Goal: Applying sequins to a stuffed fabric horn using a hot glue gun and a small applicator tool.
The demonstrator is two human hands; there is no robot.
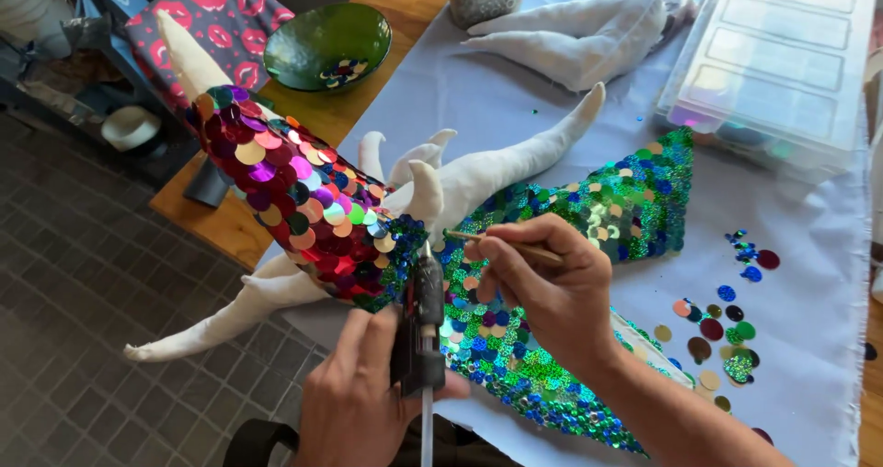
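A stuffed white fabric creature (478, 177) lies across the table, with a tail part covered in large red, pink and gold sequins (299, 200) and a body part covered in green and blue sequins (598, 214). My left hand (354, 398) grips a black glue gun (423, 324), nozzle pointing up at the seam between the two sequined areas. My right hand (547, 288) pinches a thin wooden stick (510, 243) with its tip just above the gun's nozzle, over the green sequins.
Loose sequins (722, 334) lie scattered on the pale blue cloth (809, 274) at right. A green glass bowl (326, 44) holding some sequins sits at the back on the wooden table (221, 219). A clear compartment box (777, 62) and more white fabric limbs (579, 34) lie behind.
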